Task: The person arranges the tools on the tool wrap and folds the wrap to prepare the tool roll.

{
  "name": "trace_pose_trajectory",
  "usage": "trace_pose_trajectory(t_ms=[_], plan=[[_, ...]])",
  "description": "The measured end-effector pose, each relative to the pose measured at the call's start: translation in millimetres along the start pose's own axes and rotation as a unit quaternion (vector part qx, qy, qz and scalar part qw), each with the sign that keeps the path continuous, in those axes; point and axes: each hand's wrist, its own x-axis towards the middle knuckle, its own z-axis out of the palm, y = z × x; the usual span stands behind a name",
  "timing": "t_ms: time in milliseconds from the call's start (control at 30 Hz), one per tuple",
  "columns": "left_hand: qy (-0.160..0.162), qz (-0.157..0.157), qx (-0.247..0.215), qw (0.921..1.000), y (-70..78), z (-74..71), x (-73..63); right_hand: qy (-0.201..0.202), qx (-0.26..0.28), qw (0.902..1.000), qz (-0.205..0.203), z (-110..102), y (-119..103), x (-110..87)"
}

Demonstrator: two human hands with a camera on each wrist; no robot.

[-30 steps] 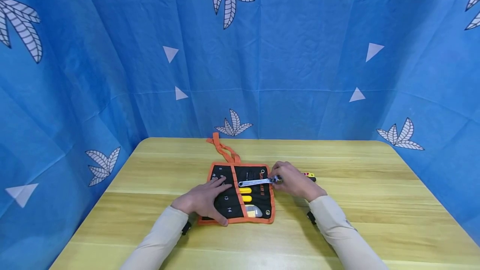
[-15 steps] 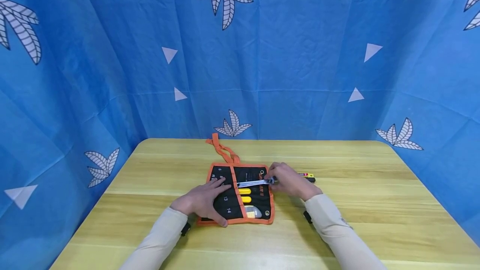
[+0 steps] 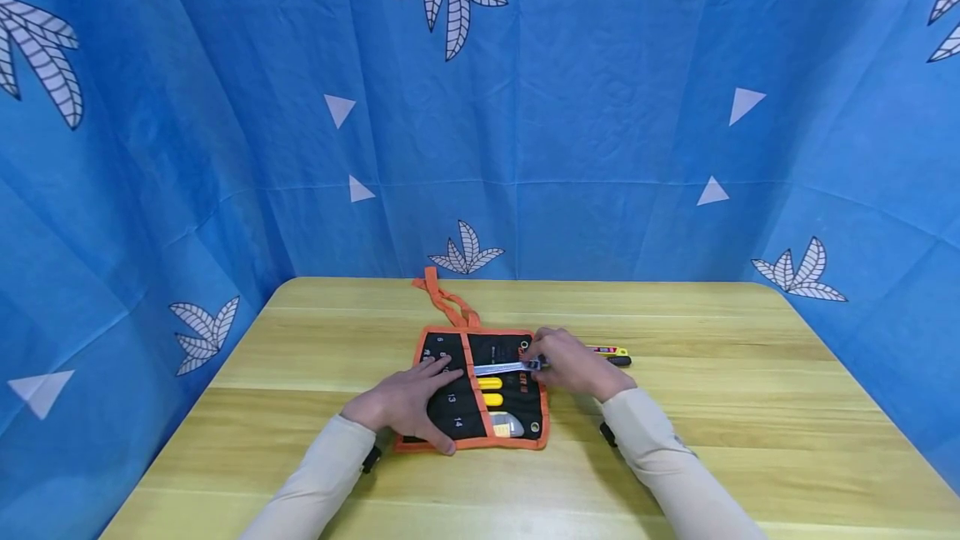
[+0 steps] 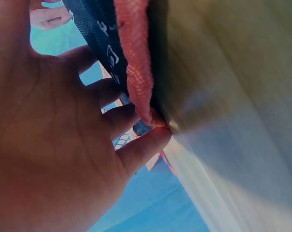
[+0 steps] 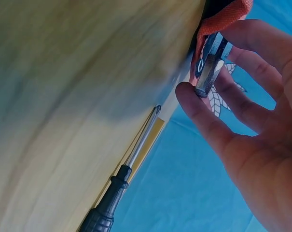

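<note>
A black tool pouch with orange edging (image 3: 543, 415) lies spread on the table. My left hand (image 3: 412, 398) rests on its numbered left part, fingers spread; in the left wrist view, fingertips of that hand (image 4: 146, 147) lie along the pouch's orange edge (image 4: 138, 72). With my right hand (image 3: 576, 363) I pinch the head of a silver adjustable wrench (image 3: 498, 368). Its handle points left across the pouch, and the far end is hidden at the orange pocket edge. The right wrist view has the wrench head (image 5: 211, 72) between thumb and fingers.
Two yellow handles (image 3: 491, 399) and a grey-and-yellow tool (image 3: 507, 424) poke out of the pouch pockets. Right of the pouch lie a black-handled screwdriver (image 5: 107, 203) and a yellow item with a red label (image 3: 611, 350). An orange tie strap (image 3: 450, 302) trails behind the pouch.
My right hand has moved slightly left with the wrench. The handle's holed end, in sight a second ago, is now hidden at the pocket edge. My left hand has stayed put.
</note>
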Motion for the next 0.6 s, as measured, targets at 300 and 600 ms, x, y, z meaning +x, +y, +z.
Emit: trace_pose_trajectory(t_ms=[300,600], plan=[[0.001,-0.004,0.003,1.0000,0.9,-0.6,-1.4,-0.001,0.003,1.0000,0.008,3.4,-2.8,3.7],[0.002,-0.005,0.000,1.0000,1.4,0.2,-1.8,-0.006,0.009,0.9999,0.008,5.1,-4.9,4.8]])
